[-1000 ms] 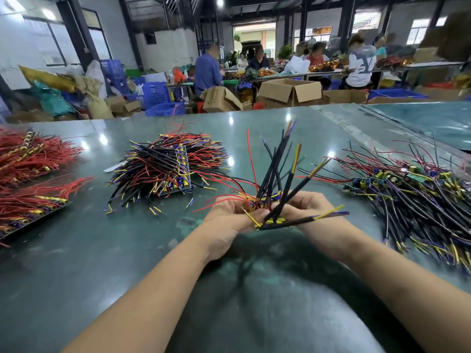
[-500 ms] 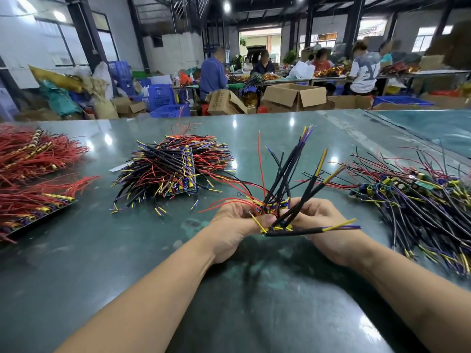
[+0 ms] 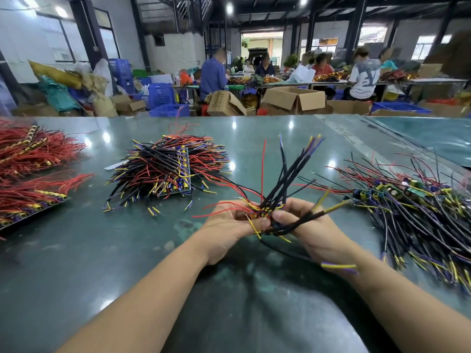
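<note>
Both my hands hold one wired strip (image 3: 267, 211) just above the green table (image 3: 76, 250), near its middle. My left hand (image 3: 229, 225) grips its left end, where thin red wires stick out to the left. My right hand (image 3: 313, 230) grips the right end, fingers curled round the base of the black wires. Those black sheathed wires with yellow and purple tips fan upward and to the right. One black wire (image 3: 300, 253) bends down across my right wrist, blurred at its tip.
A stacked pile of black-and-red wired boards (image 3: 165, 171) lies ahead on the left. Red-wired boards (image 3: 30, 151) fill the far left edge. A loose heap of wired boards (image 3: 420, 207) spreads at the right. Cardboard boxes (image 3: 293, 100), blue crates and seated people are beyond the table.
A black wire that pointed right has swung down across my right wrist. The other wires have spread a little, and both hands stay at the same spot.
</note>
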Demonstrator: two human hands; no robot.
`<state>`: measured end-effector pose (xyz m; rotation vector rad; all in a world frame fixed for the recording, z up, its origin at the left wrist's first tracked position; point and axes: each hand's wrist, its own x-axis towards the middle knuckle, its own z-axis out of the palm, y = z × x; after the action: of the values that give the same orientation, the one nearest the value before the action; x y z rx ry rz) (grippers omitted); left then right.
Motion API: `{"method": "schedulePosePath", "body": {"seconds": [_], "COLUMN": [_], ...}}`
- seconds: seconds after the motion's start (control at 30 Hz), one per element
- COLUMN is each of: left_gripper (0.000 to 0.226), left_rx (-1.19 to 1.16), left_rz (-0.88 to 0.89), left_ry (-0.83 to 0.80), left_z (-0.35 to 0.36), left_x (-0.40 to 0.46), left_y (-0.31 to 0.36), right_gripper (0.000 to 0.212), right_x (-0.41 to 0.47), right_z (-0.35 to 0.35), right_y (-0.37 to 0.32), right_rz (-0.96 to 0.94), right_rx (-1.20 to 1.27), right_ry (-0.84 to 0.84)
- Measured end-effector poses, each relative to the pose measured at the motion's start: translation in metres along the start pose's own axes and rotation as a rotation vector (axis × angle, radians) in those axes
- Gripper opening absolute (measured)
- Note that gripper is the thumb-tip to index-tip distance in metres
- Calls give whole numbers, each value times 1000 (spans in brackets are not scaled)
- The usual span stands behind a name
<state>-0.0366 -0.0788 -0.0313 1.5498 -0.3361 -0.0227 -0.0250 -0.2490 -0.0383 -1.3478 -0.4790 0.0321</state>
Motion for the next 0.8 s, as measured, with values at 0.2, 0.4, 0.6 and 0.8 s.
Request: {"method": "schedulePosePath", "body": {"seconds": [0.2,0.4,0.6,0.8], "left_gripper": [19,14,19,20], "left_rx": [-20,-140,-185,-221], "left_rz": [23,-22,-12,-48], "left_ry": [-28,-126,-167,-164], "left_z": [-2,-5,-8,-11], "left_x": [-2,0,2,3], "left_y": [0,1,0,-3], "right_gripper": [20,26,19,17], "right_x": [-3,-4,-4,-7], "right_z": [-2,-4,1,3], "right_y": [1,-3,-4,-9], "right_rz": [-31,-43,-7,17], "right_rx": [-74,-133,-148,-98], "right_ry": [-47,-71,-68,-86]}}
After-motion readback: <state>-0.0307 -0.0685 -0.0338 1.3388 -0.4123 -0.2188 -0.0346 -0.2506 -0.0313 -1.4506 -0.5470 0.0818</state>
